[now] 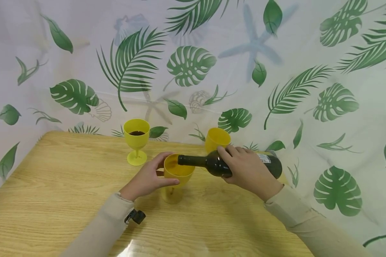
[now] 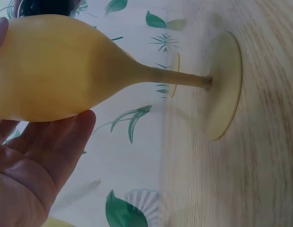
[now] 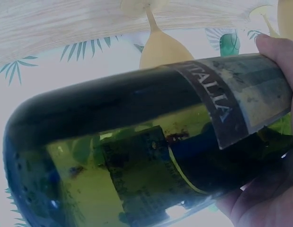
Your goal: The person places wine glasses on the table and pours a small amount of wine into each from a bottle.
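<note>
My left hand (image 1: pixel 152 177) holds the bowl of a yellow goblet (image 1: pixel 179 170) between thumb and fingers. In the left wrist view the goblet's foot (image 2: pixel 225 87) stands on the wooden table. A dark green wine bottle (image 1: pixel 217 163) lies nearly level in my right hand (image 1: pixel 244 170), its neck over the goblet's rim. Whether liquid is flowing from the mouth cannot be made out. In the right wrist view the bottle (image 3: pixel 113 109) shows dark liquid inside and a label reading "ITALIA" (image 3: pixel 215 97).
A second yellow goblet (image 1: pixel 137 137) with dark liquid in it stands at the back left. Behind the bottle is a third yellow goblet (image 1: pixel 218 137), partly hidden. A leaf-patterned curtain (image 1: pixel 193 67) hangs along the back edge of the wooden table (image 1: pixel 67 192).
</note>
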{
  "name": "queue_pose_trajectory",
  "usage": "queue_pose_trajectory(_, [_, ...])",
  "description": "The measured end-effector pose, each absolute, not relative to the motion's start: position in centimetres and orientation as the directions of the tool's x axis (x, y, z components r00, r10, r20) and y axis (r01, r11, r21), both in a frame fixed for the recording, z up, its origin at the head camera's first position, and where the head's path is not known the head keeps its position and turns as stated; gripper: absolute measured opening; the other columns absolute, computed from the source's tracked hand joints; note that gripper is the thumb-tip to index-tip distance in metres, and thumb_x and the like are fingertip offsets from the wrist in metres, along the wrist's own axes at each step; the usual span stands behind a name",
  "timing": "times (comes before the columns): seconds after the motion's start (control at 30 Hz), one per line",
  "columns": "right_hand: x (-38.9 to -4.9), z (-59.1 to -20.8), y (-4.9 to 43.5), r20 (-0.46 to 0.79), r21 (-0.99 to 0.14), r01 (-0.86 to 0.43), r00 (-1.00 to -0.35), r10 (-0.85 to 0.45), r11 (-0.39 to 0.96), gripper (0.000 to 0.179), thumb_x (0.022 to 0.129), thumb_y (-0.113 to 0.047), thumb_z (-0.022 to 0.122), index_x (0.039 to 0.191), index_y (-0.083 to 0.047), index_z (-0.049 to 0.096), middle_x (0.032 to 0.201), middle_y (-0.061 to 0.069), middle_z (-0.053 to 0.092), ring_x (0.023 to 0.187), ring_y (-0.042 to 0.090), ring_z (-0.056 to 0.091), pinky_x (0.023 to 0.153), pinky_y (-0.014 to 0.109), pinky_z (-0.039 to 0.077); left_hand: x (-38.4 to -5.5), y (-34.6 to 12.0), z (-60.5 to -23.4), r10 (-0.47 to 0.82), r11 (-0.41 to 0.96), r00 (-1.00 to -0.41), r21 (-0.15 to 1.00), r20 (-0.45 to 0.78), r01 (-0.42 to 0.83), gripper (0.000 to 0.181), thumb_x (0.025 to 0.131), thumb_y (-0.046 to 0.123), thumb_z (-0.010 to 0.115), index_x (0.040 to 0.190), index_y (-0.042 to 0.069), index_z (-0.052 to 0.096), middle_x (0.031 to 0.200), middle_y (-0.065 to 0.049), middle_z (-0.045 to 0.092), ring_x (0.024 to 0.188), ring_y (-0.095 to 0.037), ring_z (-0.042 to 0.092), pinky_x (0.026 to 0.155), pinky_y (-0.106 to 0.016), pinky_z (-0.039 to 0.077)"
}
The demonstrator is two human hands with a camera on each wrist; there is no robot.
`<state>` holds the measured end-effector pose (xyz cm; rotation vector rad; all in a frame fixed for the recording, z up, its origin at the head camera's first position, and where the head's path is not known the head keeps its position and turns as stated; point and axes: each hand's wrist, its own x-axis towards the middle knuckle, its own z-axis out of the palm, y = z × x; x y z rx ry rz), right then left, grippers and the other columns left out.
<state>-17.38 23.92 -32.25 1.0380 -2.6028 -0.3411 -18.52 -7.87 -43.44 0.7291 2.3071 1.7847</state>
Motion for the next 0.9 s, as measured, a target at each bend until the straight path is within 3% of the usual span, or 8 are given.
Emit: queue_pose_trajectory(0.9, [-17.18,-31.42,23.4,0.177,0.365,-0.611,-0.695,-0.697,0.703,0.08,0.071,-0.039,0.096,0.129,-0.013,0.048,0.109,0.01,0.06,0.094,0.031,0.066,0.082,0.047,0.061,-18.21,-8.05,-42.73,0.457,0.173,-0.871,0.943,0.181,0.286,0.08,0.085,0.029,0.088,0.152,0.019,0.045,0.146,-0.004,0.055,0.129,-0.029,0.058,0.106,-0.049,0.052])
